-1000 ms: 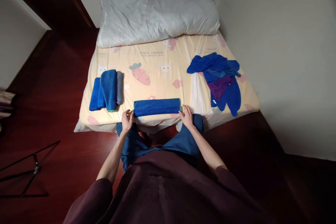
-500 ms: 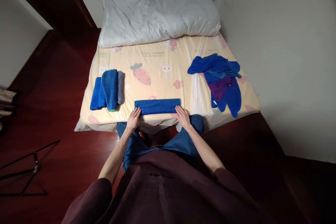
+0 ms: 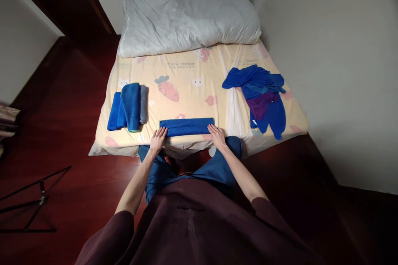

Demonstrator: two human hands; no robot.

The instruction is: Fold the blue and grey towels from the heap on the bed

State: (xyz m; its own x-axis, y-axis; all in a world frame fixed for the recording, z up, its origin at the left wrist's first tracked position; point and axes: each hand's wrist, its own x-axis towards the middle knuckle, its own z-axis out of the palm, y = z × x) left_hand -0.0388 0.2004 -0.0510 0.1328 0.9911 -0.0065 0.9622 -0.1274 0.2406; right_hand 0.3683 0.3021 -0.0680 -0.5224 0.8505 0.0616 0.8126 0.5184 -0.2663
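A blue towel (image 3: pixel 187 127), folded into a long narrow strip, lies along the front edge of the bed. My left hand (image 3: pixel 158 139) rests on its left end, fingers stretched out and flat. On the right end lies my right hand (image 3: pixel 217 136), its fingers also extended against the cloth. To the left are folded towels: a bright blue one (image 3: pixel 116 112), a teal-blue one with a green edge (image 3: pixel 131 107) and a grey one (image 3: pixel 143 104). Over on the right is a loose heap of blue cloths (image 3: pixel 268 118) with a purple cloth (image 3: pixel 260 104) among them.
The bed (image 3: pixel 189 95) has a yellow sheet printed with carrots and rabbits. A bulky white quilt (image 3: pixel 189 16) lies across its far end. Black tripod-like legs (image 3: pixel 42 198) stand on the dark red floor at the left. A pale wall (image 3: pixel 336 70) runs along the right.
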